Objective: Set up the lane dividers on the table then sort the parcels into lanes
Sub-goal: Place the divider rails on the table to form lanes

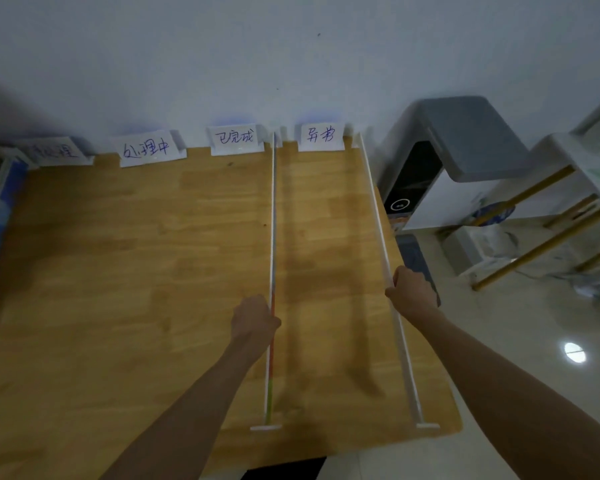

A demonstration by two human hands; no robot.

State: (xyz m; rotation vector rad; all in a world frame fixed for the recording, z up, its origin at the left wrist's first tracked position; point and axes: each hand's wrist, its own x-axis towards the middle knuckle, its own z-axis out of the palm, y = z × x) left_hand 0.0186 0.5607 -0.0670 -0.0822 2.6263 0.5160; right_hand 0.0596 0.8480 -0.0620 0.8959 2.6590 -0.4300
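Both forearms reach out from the near edge over the wooden table [118,271]. Left hand [255,322] curls its fingers round the coloured lane divider [273,237], which runs from the near edge to the far wall between the third label card [235,138] and the fourth label card [321,136]. Right hand [411,294] grips the white lane divider [374,209] lying along the table's right edge. Each divider ends in a small white foot at the near side. Two more cards, the second label card [148,150] and the blurred first label card [54,152], stand further left against the wall. No parcels are in view.
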